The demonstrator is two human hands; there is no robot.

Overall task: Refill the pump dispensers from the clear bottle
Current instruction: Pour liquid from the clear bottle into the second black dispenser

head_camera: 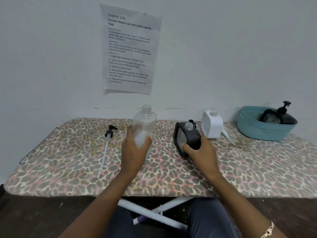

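Note:
My left hand (pixel 134 152) grips the lower part of the clear bottle (pixel 145 124), which is upright with its neck uncapped and a little liquid at the bottom. My right hand (pixel 200 152) holds the black dispenser (pixel 186 136) by its lower side; its neck is open, with no pump on it. Behind it stands a white dispenser (pixel 211 124), also open at the top. A black pump head with a long white tube (pixel 107 143) lies on the board to the left. A white pump (pixel 227 134) lies beside the white dispenser.
The leopard-print ironing board (pixel 68 169) stands against a grey wall bearing a paper sheet (pixel 128 48). A teal basket (pixel 260 129) at the far right holds another black dispenser (pixel 277 115) with its pump on. The board's white legs (pixel 154 213) cross below.

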